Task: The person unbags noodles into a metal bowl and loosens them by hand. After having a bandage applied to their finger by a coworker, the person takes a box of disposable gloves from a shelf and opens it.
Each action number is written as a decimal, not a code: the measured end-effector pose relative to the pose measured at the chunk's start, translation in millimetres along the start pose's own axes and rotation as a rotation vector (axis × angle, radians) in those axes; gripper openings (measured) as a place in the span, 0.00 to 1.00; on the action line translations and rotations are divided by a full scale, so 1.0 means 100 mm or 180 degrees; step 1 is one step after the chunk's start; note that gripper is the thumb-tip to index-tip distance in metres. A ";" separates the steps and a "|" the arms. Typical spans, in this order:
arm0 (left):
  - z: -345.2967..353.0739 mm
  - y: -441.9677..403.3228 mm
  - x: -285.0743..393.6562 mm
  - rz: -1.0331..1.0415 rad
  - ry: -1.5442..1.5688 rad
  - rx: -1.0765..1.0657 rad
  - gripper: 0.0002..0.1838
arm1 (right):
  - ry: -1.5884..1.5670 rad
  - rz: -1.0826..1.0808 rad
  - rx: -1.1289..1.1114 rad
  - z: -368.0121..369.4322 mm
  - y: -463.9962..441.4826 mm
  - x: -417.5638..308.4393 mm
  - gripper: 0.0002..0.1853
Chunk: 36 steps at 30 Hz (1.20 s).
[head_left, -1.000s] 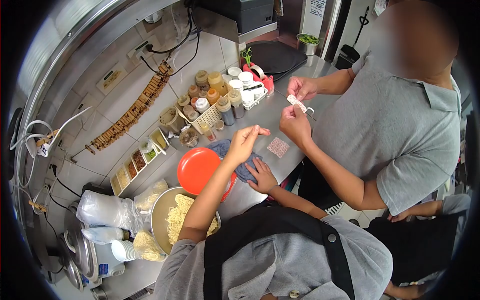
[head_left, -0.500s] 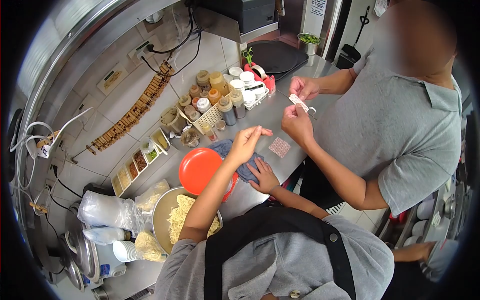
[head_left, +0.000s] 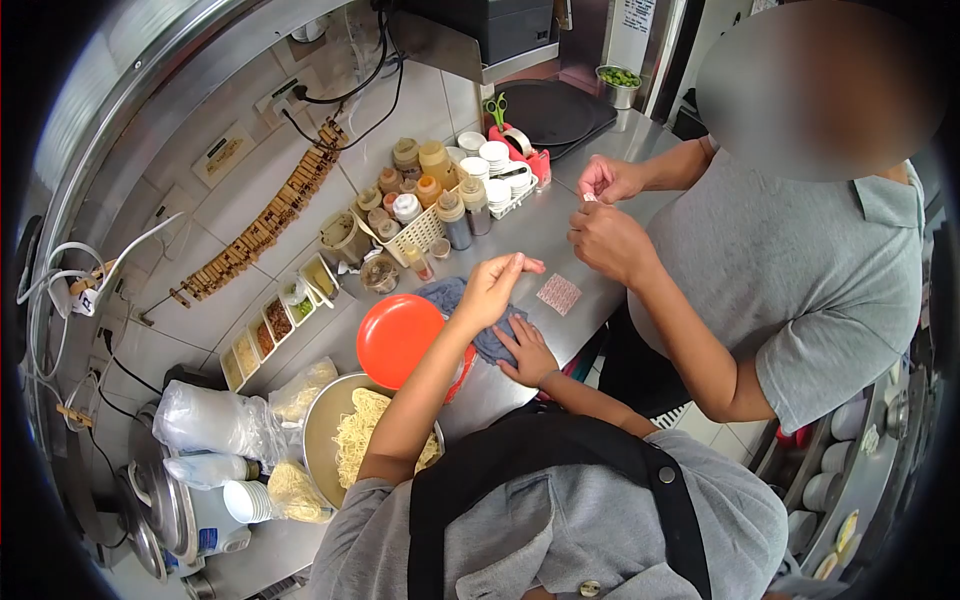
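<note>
My left hand point(head_left: 493, 287) is raised above the blue-grey cloth point(head_left: 440, 292), fingers stretched out, and holds nothing. Lying flat with fingers spread, my right hand point(head_left: 529, 354) touches the cloth's edge and the steel counter. To the left of my hands, a round red-orange plate point(head_left: 400, 340) is partly covered by my left forearm. A square, pink-patterned piece point(head_left: 558, 295) lies on the counter just right of my hands. Across from me, a co-worker's hands point(head_left: 608, 230) pinch a small pale strip point(head_left: 590, 197), mostly hidden by the fingers.
A metal bowl of noodles point(head_left: 358, 437) stands by my left arm, beside plastic bags point(head_left: 215, 420) and stacked cups point(head_left: 247, 501). Along the wall are topping containers point(head_left: 278, 320), a basket of sauce bottles point(head_left: 420, 232) and white dishes point(head_left: 500, 185). Black trays point(head_left: 550, 115) lie farther back.
The co-worker's head has moved left and lower, and their hands have turned so that less of the pale strip shows. My own hands stay in place.
</note>
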<state>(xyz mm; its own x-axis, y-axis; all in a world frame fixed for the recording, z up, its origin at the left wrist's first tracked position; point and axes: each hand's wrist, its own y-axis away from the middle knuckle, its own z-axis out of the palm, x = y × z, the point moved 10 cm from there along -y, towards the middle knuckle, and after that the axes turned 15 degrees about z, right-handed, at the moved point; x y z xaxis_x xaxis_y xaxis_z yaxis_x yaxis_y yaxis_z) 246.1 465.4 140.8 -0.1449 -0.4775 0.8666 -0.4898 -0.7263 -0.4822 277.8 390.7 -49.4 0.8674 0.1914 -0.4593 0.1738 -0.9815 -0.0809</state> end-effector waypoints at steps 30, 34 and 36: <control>0.01 0.04 0.01 -0.0044 0.0022 0.0165 0.22 | 0.0028 0.0028 -0.0013 0.03 0.01 0.02 0.39; 0.03 0.03 0.01 -0.0030 0.0068 0.0147 0.22 | 0.0043 0.0023 -0.0004 0.03 0.00 0.03 0.39; 0.02 0.03 0.00 -0.0018 0.0050 0.0149 0.22 | 0.0038 0.0032 -0.0007 0.03 0.01 0.03 0.39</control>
<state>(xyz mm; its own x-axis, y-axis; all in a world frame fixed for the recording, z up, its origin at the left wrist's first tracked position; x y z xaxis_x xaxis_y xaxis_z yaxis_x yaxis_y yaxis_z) 246.4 462.3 139.6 -0.1559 -0.4658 0.8711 -0.4500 -0.7515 -0.4824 278.7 390.7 -53.1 0.8745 0.1815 -0.4497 0.1659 -0.9833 -0.0744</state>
